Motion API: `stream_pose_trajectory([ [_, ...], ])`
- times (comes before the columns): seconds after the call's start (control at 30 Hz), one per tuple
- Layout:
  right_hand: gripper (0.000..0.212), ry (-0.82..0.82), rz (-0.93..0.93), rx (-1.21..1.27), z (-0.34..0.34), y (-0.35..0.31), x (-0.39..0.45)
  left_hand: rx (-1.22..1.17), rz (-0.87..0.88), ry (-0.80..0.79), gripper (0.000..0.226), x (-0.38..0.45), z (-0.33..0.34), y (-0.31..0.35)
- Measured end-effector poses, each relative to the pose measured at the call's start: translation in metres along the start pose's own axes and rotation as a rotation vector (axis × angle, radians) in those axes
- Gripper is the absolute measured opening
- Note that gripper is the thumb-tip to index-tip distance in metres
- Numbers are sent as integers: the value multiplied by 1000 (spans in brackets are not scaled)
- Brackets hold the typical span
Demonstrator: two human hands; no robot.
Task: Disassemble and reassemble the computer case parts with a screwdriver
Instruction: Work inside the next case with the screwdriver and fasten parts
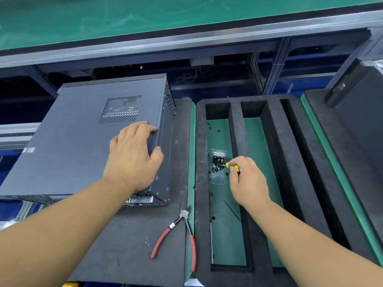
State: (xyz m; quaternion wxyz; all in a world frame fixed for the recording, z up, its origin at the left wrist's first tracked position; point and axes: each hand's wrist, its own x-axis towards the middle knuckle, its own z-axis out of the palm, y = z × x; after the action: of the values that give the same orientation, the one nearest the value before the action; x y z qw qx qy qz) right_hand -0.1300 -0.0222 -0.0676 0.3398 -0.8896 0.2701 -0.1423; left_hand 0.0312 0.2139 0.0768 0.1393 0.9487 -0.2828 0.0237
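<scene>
Now gripping the yellow-handled screwdriver (pixel 233 167) in the right hand (pixel 247 181), tip pointing left into the pile of black screws (pixel 218 162) in the tray's (pixel 200 154) left slot. Resting flat and open on the computer case (pixel 83 131), left hand (pixel 132 156), thumb over the right edge; case well left of the screws.

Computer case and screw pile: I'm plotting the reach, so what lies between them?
Head view: between computer case and screw pile, only dark mat, green strip, foam tray wall.

Left hand (pixel 132 156) resting on computer case (pixel 83 141), right hand (pixel 247 180) gripping screwdriver (pixel 233 167) over screws (pixel 217 162)
</scene>
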Motion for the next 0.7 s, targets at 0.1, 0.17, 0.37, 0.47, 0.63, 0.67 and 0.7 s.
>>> stream_pose_trajectory([
  [0.1,14,-12,-52,-137,5,-7,8,-2,1,4,50,-1,0,1],
  [0.17,14,-28,-73,-216,7,-8,9,-7,1,13,52,-1,0,1],
  [0.37,13,-1,-108,-331,13,-5,8,-3,6,21,50,-1,1,0],
  [0.47,13,9,-124,-385,16,-5,8,-8,5,22,50,-1,1,0],
  [0.63,13,4,-116,-374,16,-5,9,-4,8,33,49,-1,2,-1],
  [0.67,14,1,-109,-357,15,-6,8,-4,8,32,49,-1,2,-1],
  [0.7,14,-3,-102,-336,14,-6,8,-5,8,31,49,-1,1,-1],
])
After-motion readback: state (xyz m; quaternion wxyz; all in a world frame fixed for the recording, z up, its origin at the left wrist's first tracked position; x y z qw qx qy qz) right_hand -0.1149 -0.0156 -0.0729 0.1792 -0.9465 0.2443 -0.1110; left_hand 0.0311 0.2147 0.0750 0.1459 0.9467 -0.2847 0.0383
